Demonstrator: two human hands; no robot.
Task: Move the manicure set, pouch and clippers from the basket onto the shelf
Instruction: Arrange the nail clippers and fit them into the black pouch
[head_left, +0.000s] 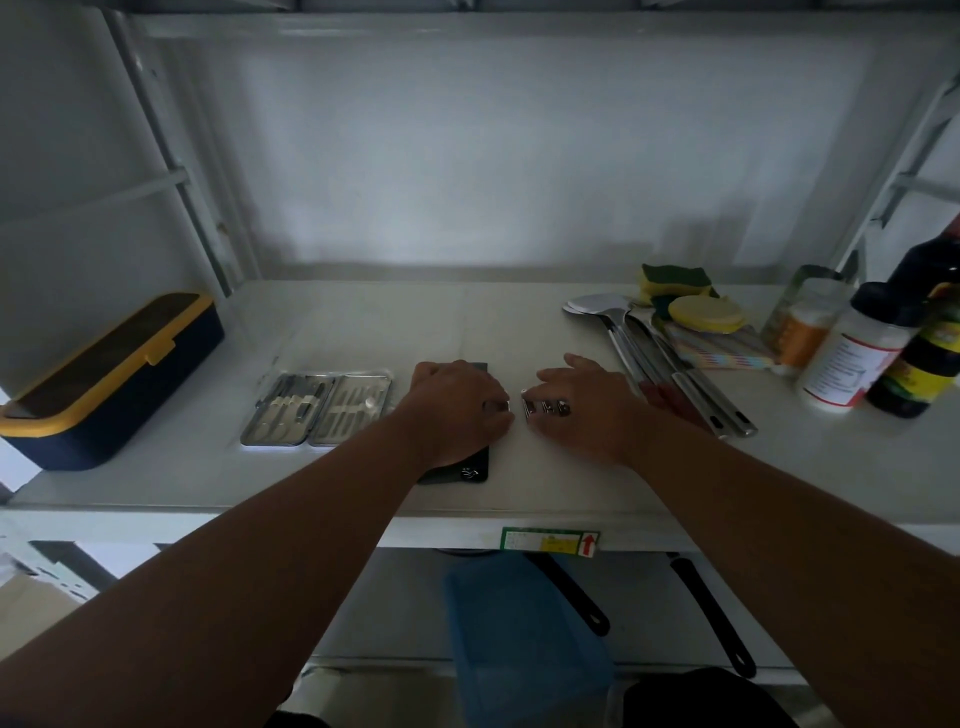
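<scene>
An open silver manicure set (318, 409) lies on the white shelf (519, 322), left of centre, with its tools showing. A dark pouch (464, 472) lies right of it, mostly hidden under my left hand (457, 410), which rests palm down on it. Just right of the pouch are the shiny metal clippers (546, 407). My right hand (587, 405) holds them between thumb and fingers, low on the shelf. The two hands almost touch. A blue basket (524, 639) stands below the shelf's front edge.
A navy and yellow lidded box (111, 379) stands at the shelf's left end. At the right lie steel ladles (660, 358), sponges (675, 283), a yellow lid (705, 313), jars (852, 353) and a dark bottle (924, 332). Black pan handles (711, 613) hang below.
</scene>
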